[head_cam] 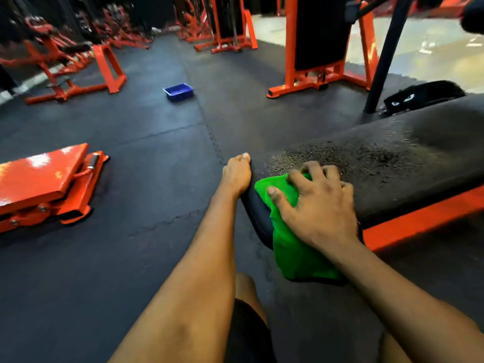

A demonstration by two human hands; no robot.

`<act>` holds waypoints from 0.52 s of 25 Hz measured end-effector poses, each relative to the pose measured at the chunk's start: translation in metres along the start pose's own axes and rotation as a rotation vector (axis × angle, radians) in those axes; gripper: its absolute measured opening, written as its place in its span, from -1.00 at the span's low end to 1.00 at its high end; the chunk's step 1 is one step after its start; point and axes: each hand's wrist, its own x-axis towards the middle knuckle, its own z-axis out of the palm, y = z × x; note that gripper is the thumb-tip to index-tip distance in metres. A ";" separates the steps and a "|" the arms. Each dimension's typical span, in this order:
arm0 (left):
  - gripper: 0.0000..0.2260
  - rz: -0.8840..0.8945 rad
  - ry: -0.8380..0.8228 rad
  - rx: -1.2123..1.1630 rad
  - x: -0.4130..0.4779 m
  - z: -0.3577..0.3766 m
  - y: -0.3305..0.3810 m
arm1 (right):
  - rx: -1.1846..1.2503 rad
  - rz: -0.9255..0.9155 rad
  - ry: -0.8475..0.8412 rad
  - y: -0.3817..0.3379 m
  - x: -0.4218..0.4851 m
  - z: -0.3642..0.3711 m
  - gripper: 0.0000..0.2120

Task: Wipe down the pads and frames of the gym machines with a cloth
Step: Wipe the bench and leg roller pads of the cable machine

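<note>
Head view, lower centre: right hand (319,205) spread, pressing green cloth (293,247) onto wet end of black pad (392,158) — cloth hangs over pad's edge. Left hand (235,174) curled round pad's tip. Blue tub (178,92) on floor (131,179), upper centre — contents unclear.

Left hand (237,174) grips pad (392,163); right hand (318,203) presses cloth (296,247), palm down.
</note>
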 end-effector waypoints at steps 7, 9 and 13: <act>-0.64 -0.007 -0.086 0.089 -0.002 -0.008 0.009 | -0.068 -0.033 -0.187 -0.002 -0.021 -0.005 -0.31; -0.65 0.028 -0.096 0.110 0.001 -0.008 0.005 | -0.096 0.001 -0.078 -0.017 -0.024 0.003 -0.43; -0.68 0.043 -0.185 0.146 0.007 -0.013 0.005 | -0.120 0.066 -0.122 -0.030 -0.010 0.011 -0.49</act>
